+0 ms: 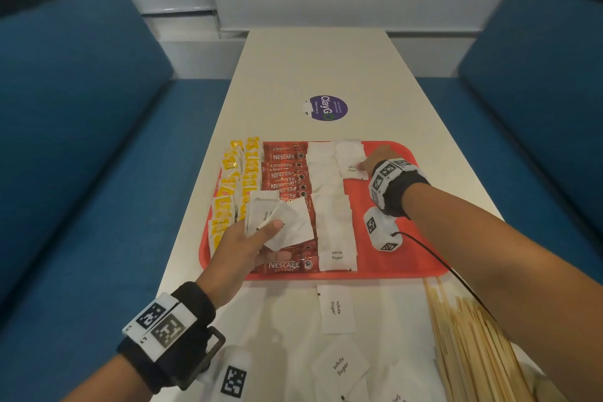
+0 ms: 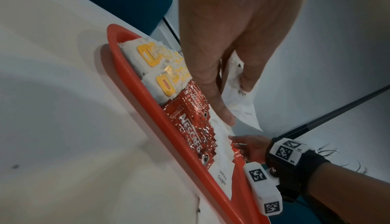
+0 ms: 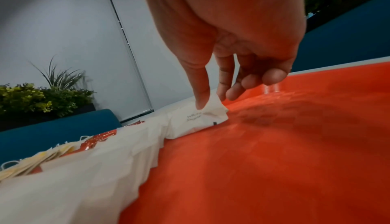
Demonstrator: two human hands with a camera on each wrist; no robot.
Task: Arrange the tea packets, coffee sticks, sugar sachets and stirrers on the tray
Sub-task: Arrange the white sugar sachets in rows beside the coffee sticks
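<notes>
A red tray [image 1: 401, 264] holds yellow tea packets [image 1: 233, 179] on its left, red Nescafe coffee sticks [image 1: 287, 173] beside them, then rows of white sugar sachets [image 1: 334, 225]. My left hand [image 1: 261, 235] hovers over the tray's near left and grips a few sugar sachets [image 1: 287, 219], which show fanned out in the left wrist view [image 2: 242, 111]. My right hand [image 1: 367, 165] is at the tray's far middle. Its thumb and forefinger [image 3: 211, 101] pinch the raised edge of a sugar sachet [image 3: 196, 121] lying on the tray.
Loose sugar sachets [image 1: 337, 308] lie on the white table [image 1: 319, 68] in front of the tray. A bundle of wooden stirrers [image 1: 470, 343] lies at the near right. The right part of the tray [image 3: 274, 161] is bare. Blue benches [image 1: 81, 108] flank the table.
</notes>
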